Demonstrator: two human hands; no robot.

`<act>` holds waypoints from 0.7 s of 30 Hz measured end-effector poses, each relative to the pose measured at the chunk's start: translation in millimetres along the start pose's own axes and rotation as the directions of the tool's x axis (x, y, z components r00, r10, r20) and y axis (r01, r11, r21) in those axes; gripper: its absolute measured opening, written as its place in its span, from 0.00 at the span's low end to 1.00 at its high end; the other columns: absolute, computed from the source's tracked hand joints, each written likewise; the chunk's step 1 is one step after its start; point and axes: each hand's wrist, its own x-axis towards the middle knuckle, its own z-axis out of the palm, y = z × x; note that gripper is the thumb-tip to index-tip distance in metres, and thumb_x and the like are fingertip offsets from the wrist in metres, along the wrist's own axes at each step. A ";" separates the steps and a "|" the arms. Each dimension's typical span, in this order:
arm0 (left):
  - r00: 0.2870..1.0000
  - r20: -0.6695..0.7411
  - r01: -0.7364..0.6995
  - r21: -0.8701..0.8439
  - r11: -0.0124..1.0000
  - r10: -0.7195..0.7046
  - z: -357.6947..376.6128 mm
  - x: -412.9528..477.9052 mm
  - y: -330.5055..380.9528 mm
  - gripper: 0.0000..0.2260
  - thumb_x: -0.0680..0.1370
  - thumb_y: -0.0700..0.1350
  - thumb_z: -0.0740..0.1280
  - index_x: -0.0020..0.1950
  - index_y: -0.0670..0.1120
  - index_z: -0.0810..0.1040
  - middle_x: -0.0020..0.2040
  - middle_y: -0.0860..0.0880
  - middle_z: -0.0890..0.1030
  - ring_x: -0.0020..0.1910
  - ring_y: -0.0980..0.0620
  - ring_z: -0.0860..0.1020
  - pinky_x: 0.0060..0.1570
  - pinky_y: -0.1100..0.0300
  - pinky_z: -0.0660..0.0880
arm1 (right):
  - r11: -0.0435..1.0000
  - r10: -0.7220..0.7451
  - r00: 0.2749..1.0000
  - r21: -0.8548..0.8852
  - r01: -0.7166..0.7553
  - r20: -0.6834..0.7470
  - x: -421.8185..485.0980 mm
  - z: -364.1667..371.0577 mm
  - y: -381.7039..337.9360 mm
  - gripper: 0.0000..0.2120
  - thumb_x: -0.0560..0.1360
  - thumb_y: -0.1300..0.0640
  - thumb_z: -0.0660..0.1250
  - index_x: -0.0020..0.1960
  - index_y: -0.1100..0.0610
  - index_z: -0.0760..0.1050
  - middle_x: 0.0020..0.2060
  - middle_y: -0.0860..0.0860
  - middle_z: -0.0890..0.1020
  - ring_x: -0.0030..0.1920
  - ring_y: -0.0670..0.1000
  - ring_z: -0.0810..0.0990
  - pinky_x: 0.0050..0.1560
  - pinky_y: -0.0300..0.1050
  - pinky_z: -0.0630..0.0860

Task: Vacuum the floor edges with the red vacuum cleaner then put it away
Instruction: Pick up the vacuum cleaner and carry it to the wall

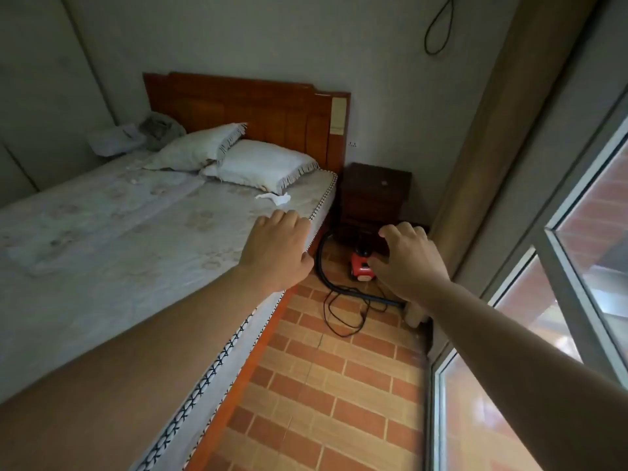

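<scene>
while the left hand and right hand reach out empty with fingers loosely spread, the red vacuum sits on the floor beside the nightstand, probably light and rigid, best lifted by its top, its hose floppy.

The red vacuum cleaner has a glossy plastic shell, and its black hose looks matt and smooth. The floor is matt, brick-patterned tile with pale joints. The headboard is reddish varnished wood with a soft sheen; the nightstand is darker wood. The mattress and fringed pillows are pale woven cloth. The window frame looks like painted metal around shiny glass.
</scene>
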 end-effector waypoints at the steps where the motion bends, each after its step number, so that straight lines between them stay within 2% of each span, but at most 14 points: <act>1: 1.000 0.028 -0.009 -0.006 1.000 0.009 6.2 6.7 1.8 0.17 0.72 0.54 0.67 0.57 0.47 0.75 0.54 0.48 0.77 0.55 0.44 0.74 0.53 0.49 0.72 | 1.000 0.000 1.000 0.002 0.000 0.009 7.1 4.6 2.0 0.27 0.77 0.43 0.67 0.72 0.52 0.69 0.65 0.54 0.74 0.64 0.58 0.71 0.62 0.55 0.73; 7: 0.997 0.077 -0.027 -0.025 0.999 0.029 65.1 45.1 -8.4 0.15 0.74 0.53 0.65 0.57 0.47 0.74 0.53 0.48 0.76 0.54 0.45 0.74 0.53 0.50 0.70 | 0.999 0.031 0.997 0.011 -0.031 0.067 55.3 49.4 6.4 0.26 0.76 0.44 0.66 0.71 0.53 0.70 0.63 0.54 0.75 0.62 0.58 0.72 0.61 0.55 0.74; 15: 0.985 0.151 -0.060 -0.128 0.990 0.079 152.1 105.2 -49.5 0.15 0.74 0.54 0.65 0.57 0.48 0.75 0.54 0.49 0.76 0.54 0.46 0.74 0.54 0.50 0.72 | 0.985 0.172 0.972 0.003 -0.175 0.159 118.7 110.2 9.7 0.23 0.78 0.48 0.65 0.71 0.53 0.70 0.65 0.54 0.74 0.63 0.57 0.72 0.62 0.52 0.72; 21: 0.966 0.232 -0.075 -0.165 0.983 0.113 197.4 149.2 -59.5 0.15 0.75 0.54 0.65 0.57 0.49 0.74 0.54 0.50 0.76 0.55 0.47 0.74 0.55 0.50 0.73 | 0.953 0.298 0.929 -0.007 -0.304 0.217 150.6 134.7 25.8 0.26 0.76 0.44 0.66 0.71 0.52 0.69 0.65 0.53 0.74 0.64 0.57 0.71 0.62 0.54 0.74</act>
